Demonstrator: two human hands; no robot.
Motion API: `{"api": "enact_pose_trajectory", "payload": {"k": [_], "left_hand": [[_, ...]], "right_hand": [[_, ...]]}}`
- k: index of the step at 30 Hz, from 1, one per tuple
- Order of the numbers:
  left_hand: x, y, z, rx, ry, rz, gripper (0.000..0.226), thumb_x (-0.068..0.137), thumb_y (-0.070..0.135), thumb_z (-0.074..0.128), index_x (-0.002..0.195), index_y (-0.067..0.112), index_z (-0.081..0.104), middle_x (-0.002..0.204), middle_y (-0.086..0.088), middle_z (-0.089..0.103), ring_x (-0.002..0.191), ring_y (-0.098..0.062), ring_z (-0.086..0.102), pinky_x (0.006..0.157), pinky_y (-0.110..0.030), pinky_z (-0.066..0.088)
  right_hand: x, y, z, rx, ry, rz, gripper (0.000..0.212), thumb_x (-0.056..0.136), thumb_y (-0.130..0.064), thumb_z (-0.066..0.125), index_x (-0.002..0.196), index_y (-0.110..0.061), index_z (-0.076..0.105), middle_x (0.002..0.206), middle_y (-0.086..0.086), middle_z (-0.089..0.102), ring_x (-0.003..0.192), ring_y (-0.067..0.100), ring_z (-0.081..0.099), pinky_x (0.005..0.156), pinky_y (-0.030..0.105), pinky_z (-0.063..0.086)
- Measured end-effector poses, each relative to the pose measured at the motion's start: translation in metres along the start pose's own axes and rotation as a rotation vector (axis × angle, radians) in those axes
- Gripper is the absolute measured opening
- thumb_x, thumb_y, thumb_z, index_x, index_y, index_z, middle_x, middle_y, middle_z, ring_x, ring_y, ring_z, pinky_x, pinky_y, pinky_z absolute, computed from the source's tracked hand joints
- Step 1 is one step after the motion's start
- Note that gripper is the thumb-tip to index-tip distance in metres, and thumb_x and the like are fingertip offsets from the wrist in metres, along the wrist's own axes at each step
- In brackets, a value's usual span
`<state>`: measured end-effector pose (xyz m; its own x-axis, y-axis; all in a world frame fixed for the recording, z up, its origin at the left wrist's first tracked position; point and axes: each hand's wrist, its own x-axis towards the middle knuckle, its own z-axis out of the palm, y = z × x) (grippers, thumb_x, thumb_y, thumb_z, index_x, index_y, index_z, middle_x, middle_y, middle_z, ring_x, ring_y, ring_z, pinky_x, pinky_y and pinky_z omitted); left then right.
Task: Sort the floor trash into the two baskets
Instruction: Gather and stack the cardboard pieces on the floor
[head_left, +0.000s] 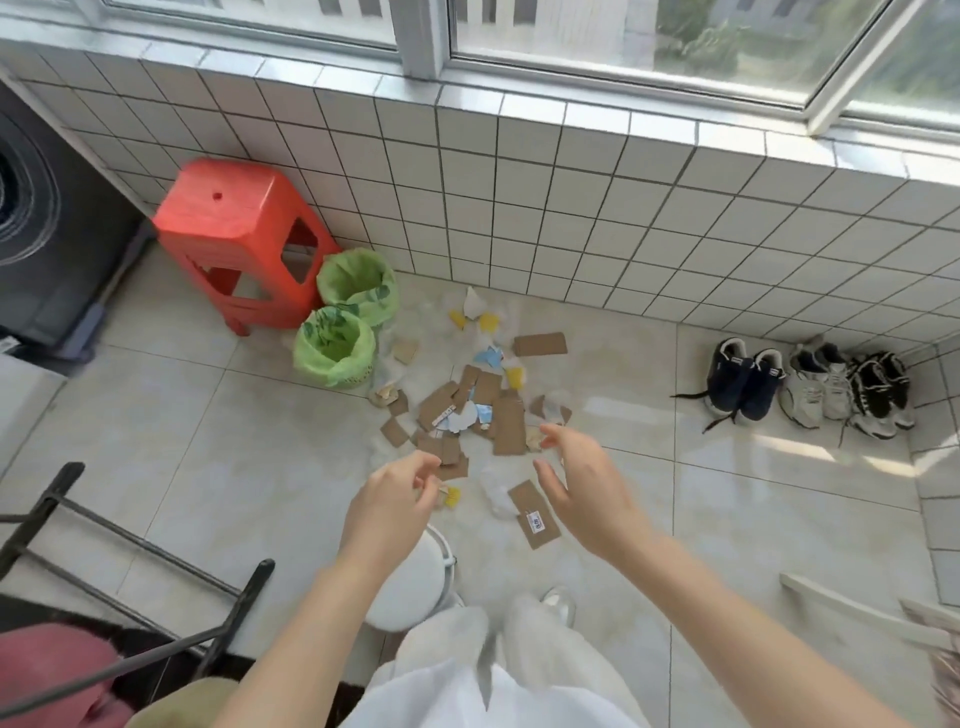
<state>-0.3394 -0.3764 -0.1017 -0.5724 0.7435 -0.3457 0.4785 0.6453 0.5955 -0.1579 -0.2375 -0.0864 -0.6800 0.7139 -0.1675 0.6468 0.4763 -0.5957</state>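
Observation:
A pile of trash lies on the tiled floor: brown cardboard pieces (509, 426), yellow scraps (488, 322), blue paper (488, 357), white crumpled bits (471, 304) and clear plastic (496, 491). Two baskets with green liners stand left of it, the near basket (332, 347) and the far basket (358, 283), one behind the other. My left hand (395, 499) hovers over the pile's near edge with fingers curled loosely, holding nothing that I can see. My right hand (582, 478) is spread open above a labelled cardboard piece (535, 514).
A red plastic stool (239, 234) stands beside the baskets, by the white tiled wall. Three pairs of shoes (810, 387) line the right wall. A washing machine (36, 223) is at far left, a black rack (130, 551) at lower left, a white stool (410, 587) under me.

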Motion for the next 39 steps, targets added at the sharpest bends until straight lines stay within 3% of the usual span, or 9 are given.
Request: {"api": "enact_pose_trajectory", "payload": {"k": [5, 10, 15, 19, 23, 30, 35, 39], "left_hand": [[0.029, -0.028, -0.012, -0.016, -0.036, -0.053, 0.018, 0.091, 0.026, 0.053, 0.105, 0.029, 0.064, 0.086, 0.009, 0.067, 0.084, -0.014, 0.06, 0.075, -0.033, 0.051], [0.063, -0.051, -0.008, -0.114, -0.143, -0.224, 0.017, 0.09, 0.022, 0.054, 0.102, 0.028, 0.063, 0.084, 0.006, 0.068, 0.085, -0.016, 0.062, 0.08, -0.037, 0.053], [0.121, -0.053, -0.015, -0.103, -0.137, -0.299, 0.017, 0.089, 0.018, 0.053, 0.097, 0.03, 0.062, 0.083, 0.006, 0.068, 0.08, -0.016, 0.062, 0.071, -0.03, 0.049], [0.174, -0.048, -0.029, -0.048, -0.108, -0.304, 0.022, 0.086, 0.016, 0.05, 0.098, 0.029, 0.062, 0.082, 0.005, 0.069, 0.08, -0.016, 0.06, 0.066, -0.028, 0.045], [0.216, -0.049, -0.045, -0.07, -0.076, -0.29, 0.021, 0.087, 0.018, 0.049, 0.096, 0.031, 0.062, 0.082, 0.006, 0.069, 0.082, -0.016, 0.06, 0.073, -0.032, 0.051], [0.273, -0.074, -0.064, -0.078, -0.077, -0.309, 0.02, 0.086, 0.015, 0.055, 0.095, 0.031, 0.062, 0.079, 0.006, 0.065, 0.078, -0.013, 0.059, 0.067, -0.03, 0.049], [0.324, -0.102, -0.053, 0.004, -0.19, -0.292, 0.02, 0.086, 0.013, 0.055, 0.099, 0.025, 0.064, 0.081, 0.004, 0.066, 0.083, -0.017, 0.061, 0.073, -0.028, 0.048], [0.379, -0.135, -0.029, 0.108, -0.321, -0.186, 0.024, 0.088, 0.017, 0.049, 0.106, 0.026, 0.062, 0.09, 0.006, 0.066, 0.086, -0.017, 0.061, 0.078, -0.034, 0.053]], "right_hand": [[0.018, -0.013, 0.027, 0.02, -0.054, 0.069, 0.04, 0.097, -0.028, 0.046, 0.135, -0.015, 0.045, 0.121, -0.003, 0.057, 0.118, 0.013, 0.049, 0.096, 0.024, 0.038], [0.055, -0.001, 0.046, 0.074, -0.163, 0.234, 0.04, 0.098, -0.029, 0.042, 0.137, -0.018, 0.041, 0.12, -0.005, 0.055, 0.112, 0.011, 0.05, 0.092, 0.023, 0.039], [0.116, 0.016, 0.054, 0.061, -0.255, 0.287, 0.038, 0.098, -0.028, 0.042, 0.134, -0.017, 0.042, 0.119, -0.003, 0.057, 0.117, 0.015, 0.048, 0.089, 0.028, 0.042], [0.165, 0.025, 0.052, 0.046, -0.288, 0.311, 0.033, 0.098, -0.026, 0.042, 0.128, -0.014, 0.047, 0.116, 0.001, 0.06, 0.113, 0.02, 0.049, 0.085, 0.031, 0.042], [0.201, 0.027, 0.055, 0.049, -0.295, 0.321, 0.032, 0.098, -0.028, 0.042, 0.127, -0.016, 0.047, 0.113, 0.0, 0.06, 0.111, 0.019, 0.05, 0.089, 0.035, 0.045], [0.251, 0.024, 0.086, 0.06, -0.311, 0.33, 0.035, 0.098, -0.027, 0.042, 0.131, -0.016, 0.046, 0.112, -0.003, 0.062, 0.113, 0.016, 0.048, 0.085, 0.027, 0.04], [0.282, 0.028, 0.121, 0.06, -0.293, 0.345, 0.032, 0.098, -0.028, 0.042, 0.128, -0.018, 0.049, 0.107, -0.004, 0.062, 0.111, 0.014, 0.046, 0.077, 0.024, 0.033], [0.313, 0.038, 0.173, 0.083, -0.231, 0.436, 0.032, 0.097, -0.027, 0.045, 0.127, -0.018, 0.048, 0.107, -0.005, 0.063, 0.111, 0.016, 0.048, 0.08, 0.027, 0.038]]}}
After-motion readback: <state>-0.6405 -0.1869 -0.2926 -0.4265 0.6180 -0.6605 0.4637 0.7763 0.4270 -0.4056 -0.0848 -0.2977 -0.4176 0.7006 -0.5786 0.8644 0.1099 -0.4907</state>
